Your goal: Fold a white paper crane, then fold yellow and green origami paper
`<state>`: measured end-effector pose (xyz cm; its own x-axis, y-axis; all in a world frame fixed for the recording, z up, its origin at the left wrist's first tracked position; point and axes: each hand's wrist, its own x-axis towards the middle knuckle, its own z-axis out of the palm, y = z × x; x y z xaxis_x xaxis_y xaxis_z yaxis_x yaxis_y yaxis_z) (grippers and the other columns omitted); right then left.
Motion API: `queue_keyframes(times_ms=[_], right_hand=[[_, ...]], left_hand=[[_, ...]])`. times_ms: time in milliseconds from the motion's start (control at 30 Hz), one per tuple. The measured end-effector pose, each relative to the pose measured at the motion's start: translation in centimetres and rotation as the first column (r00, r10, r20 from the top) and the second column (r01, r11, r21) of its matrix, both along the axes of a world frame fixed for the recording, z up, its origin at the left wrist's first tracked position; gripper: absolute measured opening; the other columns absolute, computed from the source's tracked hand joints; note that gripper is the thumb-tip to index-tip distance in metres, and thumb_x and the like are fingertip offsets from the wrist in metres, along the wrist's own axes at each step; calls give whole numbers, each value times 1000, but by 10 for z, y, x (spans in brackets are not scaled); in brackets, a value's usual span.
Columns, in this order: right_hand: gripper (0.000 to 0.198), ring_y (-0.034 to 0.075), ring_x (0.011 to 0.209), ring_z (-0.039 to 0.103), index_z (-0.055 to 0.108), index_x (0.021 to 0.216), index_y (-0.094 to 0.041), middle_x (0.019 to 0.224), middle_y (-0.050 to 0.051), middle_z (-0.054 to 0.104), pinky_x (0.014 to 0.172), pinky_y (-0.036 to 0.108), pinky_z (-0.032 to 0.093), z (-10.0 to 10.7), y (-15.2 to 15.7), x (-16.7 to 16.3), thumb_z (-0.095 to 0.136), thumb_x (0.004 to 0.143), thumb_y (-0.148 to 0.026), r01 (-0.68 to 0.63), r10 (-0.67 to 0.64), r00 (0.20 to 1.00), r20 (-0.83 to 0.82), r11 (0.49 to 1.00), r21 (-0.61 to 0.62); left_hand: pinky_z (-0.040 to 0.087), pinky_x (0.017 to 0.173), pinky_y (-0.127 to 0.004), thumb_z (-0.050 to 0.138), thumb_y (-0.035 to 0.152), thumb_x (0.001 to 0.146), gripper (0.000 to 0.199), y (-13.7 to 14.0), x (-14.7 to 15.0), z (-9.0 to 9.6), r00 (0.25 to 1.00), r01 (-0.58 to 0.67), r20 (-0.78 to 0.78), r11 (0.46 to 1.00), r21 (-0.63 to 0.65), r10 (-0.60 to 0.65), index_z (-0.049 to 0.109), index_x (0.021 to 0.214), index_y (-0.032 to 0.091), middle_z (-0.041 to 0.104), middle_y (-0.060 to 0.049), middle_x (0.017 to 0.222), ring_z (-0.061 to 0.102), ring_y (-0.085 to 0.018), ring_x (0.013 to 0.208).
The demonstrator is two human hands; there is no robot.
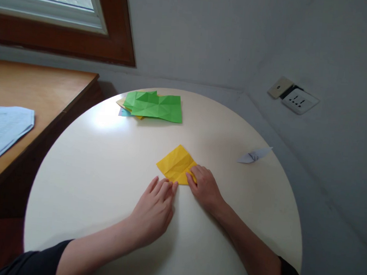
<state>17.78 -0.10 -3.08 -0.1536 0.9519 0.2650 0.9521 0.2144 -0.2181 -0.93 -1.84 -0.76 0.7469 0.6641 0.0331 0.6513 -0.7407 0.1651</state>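
Note:
A sheet of yellow origami paper [177, 162], creased and with its near edge folded, lies on the white round table in front of me. My left hand [155, 206] is at the paper's near edge, thumb and index finger pressed together on it and the other fingers resting on the table. At the right corner, my right hand [207, 187] has its thumb and bent fingers closed on the paper. The undersides of both hands' fingertips are hidden.
Creased green paper [157, 106] lies over other coloured sheets at the table's far side. A folded white paper piece [254, 155] sits near the right edge. To the left stands a wooden desk [49, 78] with folded lined papers [6, 129]. A wall socket [300, 101] is at right.

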Motion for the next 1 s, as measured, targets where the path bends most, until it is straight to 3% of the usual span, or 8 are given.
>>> queue_keyframes(times_ms=[1000], right_hand=[[18, 19, 70, 50, 50, 72, -20, 73, 5, 59, 65, 29, 32, -1, 0, -2, 41, 88, -21, 27, -28, 999, 29, 1000, 7]], left_hand=[[29, 102, -48, 39, 15, 82, 47, 0, 1, 2, 1000, 9, 11, 1000, 3, -9, 41, 128, 3, 54, -17, 111, 46, -29, 112]])
